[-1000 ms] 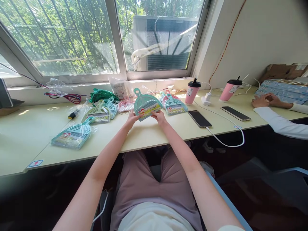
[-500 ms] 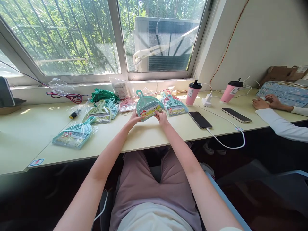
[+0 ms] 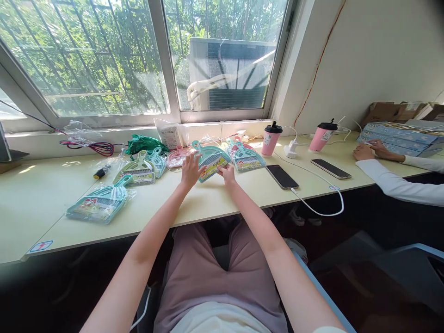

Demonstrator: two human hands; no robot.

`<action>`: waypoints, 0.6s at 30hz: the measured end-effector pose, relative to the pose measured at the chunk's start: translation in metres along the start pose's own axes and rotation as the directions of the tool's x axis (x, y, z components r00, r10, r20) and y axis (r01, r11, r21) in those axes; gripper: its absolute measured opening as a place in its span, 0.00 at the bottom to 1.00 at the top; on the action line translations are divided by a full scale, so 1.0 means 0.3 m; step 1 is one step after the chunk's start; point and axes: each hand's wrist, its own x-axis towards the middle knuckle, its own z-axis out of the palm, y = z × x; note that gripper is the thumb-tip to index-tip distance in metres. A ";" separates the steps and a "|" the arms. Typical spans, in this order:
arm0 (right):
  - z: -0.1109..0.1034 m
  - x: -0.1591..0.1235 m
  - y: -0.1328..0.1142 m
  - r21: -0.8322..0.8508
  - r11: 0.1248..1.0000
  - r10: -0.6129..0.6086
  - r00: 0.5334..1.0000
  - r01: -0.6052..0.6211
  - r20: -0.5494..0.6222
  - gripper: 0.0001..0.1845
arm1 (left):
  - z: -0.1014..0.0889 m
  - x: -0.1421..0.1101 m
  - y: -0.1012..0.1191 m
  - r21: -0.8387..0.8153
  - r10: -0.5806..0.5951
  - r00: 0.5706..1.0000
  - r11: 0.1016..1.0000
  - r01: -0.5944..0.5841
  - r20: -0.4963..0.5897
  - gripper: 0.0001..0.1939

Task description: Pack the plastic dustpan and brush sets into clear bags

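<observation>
A teal mini dustpan-and-brush set [image 3: 211,162] with a yellow label lies low over the pale desk [image 3: 215,199] between my hands. My right hand [image 3: 227,174] pinches its lower right edge. My left hand [image 3: 190,169] rests against its left side with fingers partly spread over it. More packaged sets lie around: one teal set [image 3: 100,206] at the left front, a green and a teal one [image 3: 144,167] left of my hands, a pink one [image 3: 176,157] behind, and a teal and pink pair [image 3: 244,156] to the right.
Two pink cups [image 3: 270,138] [image 3: 324,135], two phones [image 3: 281,176] [image 3: 330,168] and a white charging cable [image 3: 322,210] lie to the right. Another person's hands [image 3: 373,150] rest at blue boxes [image 3: 402,134] far right. A green bag [image 3: 140,143], wires [image 3: 97,148] and plastic wrap sit under the window.
The teal set has come down from a raised, tilted hold to near the desk. My left hand has shifted from gripping its edge to lying over its left side.
</observation>
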 end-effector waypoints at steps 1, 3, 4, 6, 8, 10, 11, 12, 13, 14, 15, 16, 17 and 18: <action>0.005 -0.003 -0.001 -0.010 1.000 0.009 1.000 -0.009 0.011 0.12 | 0.019 0.019 0.010 0.010 0.009 0.998 1.000 -0.010 0.056 0.18; 0.011 -0.006 -0.004 -0.020 1.000 0.022 1.000 -0.022 0.013 0.12 | 0.059 0.059 0.027 0.012 0.012 0.993 1.000 -0.013 0.117 0.12; 0.012 -0.006 -0.006 -0.019 1.000 0.025 1.000 -0.024 0.008 0.12 | 0.077 0.079 0.034 0.005 0.012 0.993 1.000 -0.013 0.121 0.11; 0.010 -0.004 -0.010 -0.009 1.000 0.023 1.000 -0.023 -0.003 0.12 | 0.102 0.112 0.045 -0.021 0.013 0.996 1.000 -0.012 0.088 0.11; 0.006 -0.001 -0.013 -0.005 1.000 0.013 1.000 -0.013 -0.006 0.12 | 0.113 0.137 0.058 -0.042 0.018 0.999 0.999 -0.016 0.039 0.11; 0.003 0.002 -0.015 -0.010 1.000 -0.001 1.000 0.000 -0.004 0.12 | 0.119 0.154 0.076 -0.044 0.033 0.999 0.998 -0.033 0.002 0.13; 0.002 0.003 -0.014 -0.008 1.000 -0.008 1.000 0.008 -0.012 0.12 | 0.123 0.158 0.087 -0.039 0.047 0.999 0.998 -0.047 -0.009 0.14; 0.000 0.005 -0.013 -0.004 1.000 -0.012 0.999 0.012 -0.032 0.12 | 0.130 0.159 0.098 -0.031 0.066 0.998 0.997 -0.066 -0.011 0.15; -0.002 0.006 -0.012 -0.001 1.000 -0.017 0.997 0.017 -0.069 0.11 | 0.139 0.157 0.110 -0.027 0.093 0.996 0.995 -0.093 0.001 0.16; -0.004 0.008 -0.010 -0.005 1.000 -0.023 0.992 0.022 -0.124 0.10 | 0.151 0.152 0.121 -0.030 0.128 0.991 0.991 -0.127 0.034 0.15; -0.007 0.010 -0.009 -0.019 0.999 -0.030 0.981 0.027 -0.192 0.10 | 0.165 0.145 0.132 -0.042 0.168 0.982 0.985 -0.165 0.084 0.15; -0.010 0.012 -0.008 -0.042 0.999 -0.040 0.965 0.030 -0.260 0.09 | 0.178 0.136 0.140 -0.062 0.205 0.968 0.978 -0.198 0.142 0.14; -0.012 0.013 -0.006 -0.066 0.997 -0.053 0.948 0.034 -0.314 0.09 | 0.190 0.126 0.147 -0.084 0.232 0.953 0.972 -0.219 0.193 0.14; -0.013 0.015 -0.006 -0.086 0.996 -0.065 0.935 0.037 -0.348 0.09 | 0.200 0.116 0.152 -0.098 0.241 0.945 0.970 -0.224 0.221 0.13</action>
